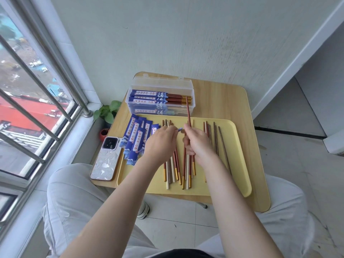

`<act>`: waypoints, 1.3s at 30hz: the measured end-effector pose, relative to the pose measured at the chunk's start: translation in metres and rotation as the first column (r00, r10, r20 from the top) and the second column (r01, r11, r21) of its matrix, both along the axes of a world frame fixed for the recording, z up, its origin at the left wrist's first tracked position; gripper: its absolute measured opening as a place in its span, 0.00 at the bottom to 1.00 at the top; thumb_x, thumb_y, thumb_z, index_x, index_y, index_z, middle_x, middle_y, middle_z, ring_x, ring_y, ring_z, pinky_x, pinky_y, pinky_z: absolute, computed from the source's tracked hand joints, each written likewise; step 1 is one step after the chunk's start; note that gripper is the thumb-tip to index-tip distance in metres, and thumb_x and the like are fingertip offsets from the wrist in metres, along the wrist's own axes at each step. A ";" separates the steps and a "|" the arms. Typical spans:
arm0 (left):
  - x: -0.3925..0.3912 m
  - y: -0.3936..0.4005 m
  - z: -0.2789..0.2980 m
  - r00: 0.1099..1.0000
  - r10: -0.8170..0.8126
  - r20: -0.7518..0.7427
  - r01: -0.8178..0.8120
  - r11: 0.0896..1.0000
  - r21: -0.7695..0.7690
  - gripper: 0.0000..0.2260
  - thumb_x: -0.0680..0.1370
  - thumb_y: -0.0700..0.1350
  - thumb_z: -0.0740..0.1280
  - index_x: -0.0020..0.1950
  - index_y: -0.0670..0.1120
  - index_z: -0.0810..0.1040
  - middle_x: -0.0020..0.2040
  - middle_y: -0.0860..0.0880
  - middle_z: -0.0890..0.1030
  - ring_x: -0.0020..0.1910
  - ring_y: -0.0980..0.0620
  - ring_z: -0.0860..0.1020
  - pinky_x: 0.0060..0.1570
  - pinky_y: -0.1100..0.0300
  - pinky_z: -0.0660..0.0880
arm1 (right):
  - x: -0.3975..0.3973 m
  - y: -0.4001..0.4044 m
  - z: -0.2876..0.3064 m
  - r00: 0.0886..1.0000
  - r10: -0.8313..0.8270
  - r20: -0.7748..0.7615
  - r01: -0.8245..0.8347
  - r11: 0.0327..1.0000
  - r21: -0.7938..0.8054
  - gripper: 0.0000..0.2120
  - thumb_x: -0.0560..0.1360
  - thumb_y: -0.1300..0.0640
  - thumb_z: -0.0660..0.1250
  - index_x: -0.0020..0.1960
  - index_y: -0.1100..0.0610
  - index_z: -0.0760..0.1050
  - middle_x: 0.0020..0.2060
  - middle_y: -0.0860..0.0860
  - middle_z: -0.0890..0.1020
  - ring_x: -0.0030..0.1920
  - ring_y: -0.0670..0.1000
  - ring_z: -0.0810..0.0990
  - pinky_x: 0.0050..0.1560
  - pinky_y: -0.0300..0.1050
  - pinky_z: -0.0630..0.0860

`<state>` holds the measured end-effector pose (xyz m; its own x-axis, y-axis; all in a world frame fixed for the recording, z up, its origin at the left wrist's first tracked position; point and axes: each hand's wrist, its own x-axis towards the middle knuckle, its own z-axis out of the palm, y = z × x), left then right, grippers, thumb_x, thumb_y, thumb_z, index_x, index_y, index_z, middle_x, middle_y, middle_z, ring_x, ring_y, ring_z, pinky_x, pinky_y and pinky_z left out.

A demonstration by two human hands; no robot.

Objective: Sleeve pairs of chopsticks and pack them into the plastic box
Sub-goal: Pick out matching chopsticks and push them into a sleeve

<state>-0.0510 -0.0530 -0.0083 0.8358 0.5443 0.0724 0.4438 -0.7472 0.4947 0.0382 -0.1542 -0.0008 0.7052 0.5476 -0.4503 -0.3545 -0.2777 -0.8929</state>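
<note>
1. Chopsticks (188, 116): a reddish-brown one with a gold end is up off the tray, held by the right hand (197, 144). That grip is curled tight round the stick near its middle, so it pokes up and away toward the plastic box.
2. The left hand (160, 144) sits just left of the right one, above the tray. Its grip is narrow, fingertips pinching a small blue bit that looks like the end of a paper sleeve (179, 129); can't make out more since the hand covers the rest.
3. The yellow tray (240, 164) has loose chopsticks (172, 172) under both hands, red, white and gold-tipped ones mixed, plus a darker brown bunch (216, 138) toward its right side.
4. A stack of empty blue sleeves (135, 138) lies on the tray's left edge.
5. The plastic box (160, 95) is just behind the tray, lid open, already holding several sleeved pairs lying flat.
6. A phone (105, 159) in a white case lies on the desk (219, 94) right beside the tray's left edge.
</note>
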 end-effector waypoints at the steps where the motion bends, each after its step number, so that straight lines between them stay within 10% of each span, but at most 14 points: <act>1: 0.001 0.002 -0.001 0.999 0.046 -0.024 -0.047 0.996 -0.069 0.14 0.86 0.48 0.52 0.51 0.44 0.75 0.43 0.49 0.77 0.43 0.47 0.76 0.41 0.51 0.73 | 0.001 0.001 0.001 1.000 -0.010 0.000 0.010 1.000 -0.002 0.14 0.84 0.47 0.60 0.62 0.55 0.73 0.32 0.51 0.73 0.24 0.45 0.65 0.23 0.38 0.60; 8: 0.000 0.012 -0.002 0.960 0.274 -0.065 -0.257 0.758 -0.599 0.12 0.82 0.47 0.57 0.47 0.43 0.77 0.38 0.44 0.79 0.35 0.45 0.78 0.37 0.51 0.77 | 0.004 -0.005 0.014 0.988 -0.011 0.151 0.012 1.000 -0.003 0.20 0.83 0.66 0.53 0.57 0.49 0.80 0.40 0.56 0.74 0.29 0.48 0.74 0.26 0.40 0.68; 15: -0.007 0.013 -0.012 0.967 0.206 -0.149 -0.247 0.897 -0.367 0.14 0.76 0.50 0.70 0.36 0.47 0.69 0.31 0.51 0.70 0.29 0.54 0.67 0.29 0.61 0.63 | 0.005 -0.010 0.025 0.982 -0.073 0.177 0.039 0.981 0.188 0.10 0.81 0.66 0.61 0.58 0.57 0.78 0.49 0.53 0.87 0.45 0.54 0.87 0.48 0.47 0.80; 21: -0.008 0.012 -0.019 0.964 0.193 -0.183 -0.246 0.909 -0.336 0.14 0.80 0.53 0.66 0.39 0.47 0.72 0.32 0.51 0.72 0.30 0.55 0.69 0.29 0.62 0.64 | 0.006 -0.010 0.029 0.941 -0.242 0.237 0.159 0.934 0.320 0.08 0.82 0.58 0.64 0.51 0.59 0.81 0.32 0.53 0.81 0.28 0.49 0.74 0.30 0.39 0.68; 31: -0.013 0.007 -0.018 0.995 0.052 -0.086 -0.091 0.839 -0.537 0.11 0.81 0.51 0.66 0.49 0.44 0.78 0.39 0.48 0.77 0.36 0.53 0.74 0.40 0.58 0.73 | 0.006 -0.011 0.025 0.882 -0.283 0.376 0.221 0.955 0.199 0.13 0.85 0.54 0.58 0.48 0.58 0.78 0.29 0.48 0.73 0.26 0.45 0.70 0.28 0.37 0.68; 39: -0.012 0.003 -0.012 0.986 0.149 0.080 -0.054 0.725 -0.686 0.07 0.80 0.46 0.68 0.48 0.43 0.78 0.35 0.47 0.80 0.31 0.54 0.77 0.38 0.59 0.77 | 0.004 -0.009 0.016 0.913 0.256 0.318 -0.223 0.965 -0.138 0.15 0.84 0.47 0.58 0.58 0.54 0.79 0.40 0.53 0.83 0.34 0.51 0.79 0.33 0.43 0.75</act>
<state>-0.0630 -0.0503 -0.0203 0.7829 0.5679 -0.2542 0.3982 -0.1434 0.9060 0.0423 -0.1628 0.0151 0.6756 0.6846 -0.2735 0.0440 -0.4078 -0.9120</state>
